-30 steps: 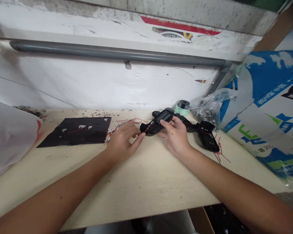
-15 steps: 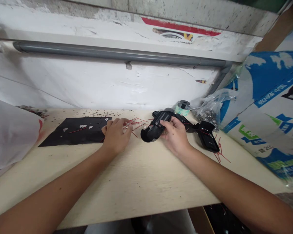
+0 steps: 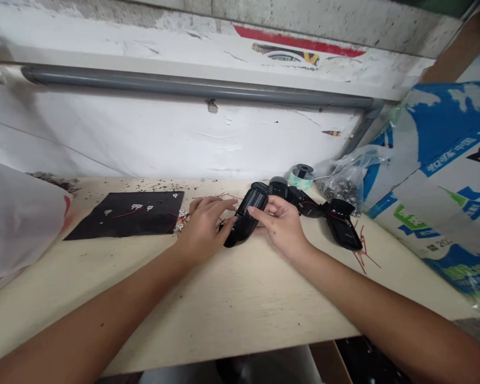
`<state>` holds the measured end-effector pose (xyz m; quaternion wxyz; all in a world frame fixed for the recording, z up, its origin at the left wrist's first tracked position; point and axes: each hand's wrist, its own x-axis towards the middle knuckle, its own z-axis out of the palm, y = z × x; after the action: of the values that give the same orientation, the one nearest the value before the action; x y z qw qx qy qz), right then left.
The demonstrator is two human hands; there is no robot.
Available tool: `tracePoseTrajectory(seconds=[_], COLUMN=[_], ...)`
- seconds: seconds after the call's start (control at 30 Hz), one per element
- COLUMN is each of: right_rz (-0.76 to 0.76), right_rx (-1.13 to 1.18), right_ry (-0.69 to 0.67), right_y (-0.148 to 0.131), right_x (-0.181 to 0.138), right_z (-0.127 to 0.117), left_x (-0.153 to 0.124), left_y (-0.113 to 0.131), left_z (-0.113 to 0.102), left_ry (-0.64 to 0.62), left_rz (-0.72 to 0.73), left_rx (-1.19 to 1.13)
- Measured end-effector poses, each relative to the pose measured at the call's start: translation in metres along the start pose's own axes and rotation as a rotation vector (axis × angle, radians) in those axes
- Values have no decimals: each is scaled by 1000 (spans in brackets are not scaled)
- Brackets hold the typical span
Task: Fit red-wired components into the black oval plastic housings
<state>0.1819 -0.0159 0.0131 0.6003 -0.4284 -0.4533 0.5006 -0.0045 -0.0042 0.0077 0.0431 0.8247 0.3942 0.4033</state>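
Left hand (image 3: 200, 226) has come right, back to the black casing (image 3: 243, 226); casing has shifted slightly left and down and sits steeper. Right hand (image 3: 284, 226): fingers pinching it from the right, thumb on top, mid-frame. Left fingers curved around its lower-left end, thumb at its side; can't tell if they grip anything. Casing is glossy black, rounded lower end, ribbed recess facing up. Room: bare desk (image 3: 232, 304) from casing down to the front edge, lower frame. Black sheet (image 3: 144, 213) left of the left hand. Upper right is tight: more black parts (image 3: 346, 234) near the right fingers, tape roll (image 3: 301, 178) behind. Wall (image 3: 164, 138) closes the rear, carton (image 3: 436, 197) frame right.
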Motion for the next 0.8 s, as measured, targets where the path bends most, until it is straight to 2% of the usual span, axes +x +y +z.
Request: tracePoseTrajectory(seconds=[0.53,0.67,0.8], right_rz=[9,6,-13], right_rx=[13,-3,-11], right_ry=[-8,-16,-12], right_y=[-2,-2,0], right_x=[-1,-2,-1], right_z=[2,1,-1], left_x=[-1,-2,-3], left_y=[2,3,4], left_z=[1,1,2], left_ry=[47,20,0], left_rz=[53,116,141], left_rx=[-26,-76,-30])
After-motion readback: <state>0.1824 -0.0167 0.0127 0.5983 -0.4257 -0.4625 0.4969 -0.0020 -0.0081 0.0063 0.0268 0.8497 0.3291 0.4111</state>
